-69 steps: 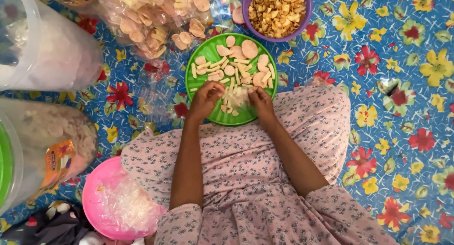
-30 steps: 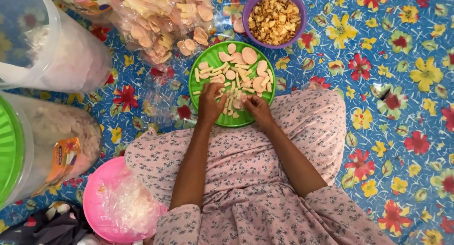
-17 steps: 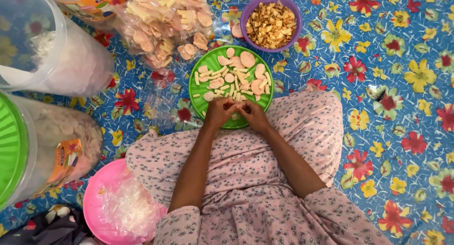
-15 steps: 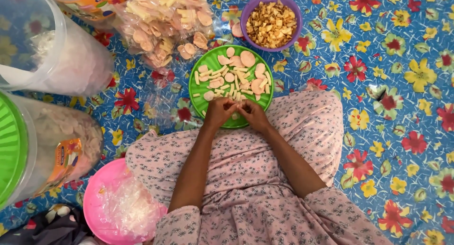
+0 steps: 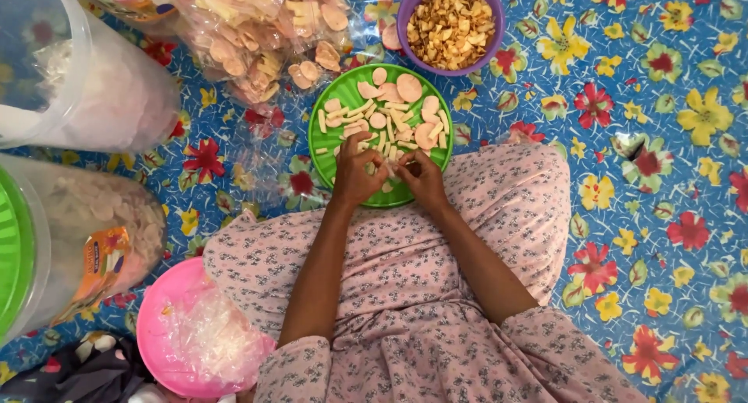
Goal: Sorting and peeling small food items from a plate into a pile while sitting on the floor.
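Both hands drawn together since before: left hand and right hand curled, pinching crackers over green plate

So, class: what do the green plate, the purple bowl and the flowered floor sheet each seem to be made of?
Green plate: likely plastic, with even bright colour and a smooth, thin rim. Purple bowl: probably plastic too, with uniform colour and a moulded rim. Flowered floor sheet: looks like vinyl or oilcloth, its printed pattern lying flat with a slight sheen, though that is uncertain.

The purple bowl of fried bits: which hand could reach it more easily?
Probably the right hand. Both hands rest on the green plate, but the purple bowl sits beyond the plate's upper right, on the right hand's side; the left hand would have to cross over.
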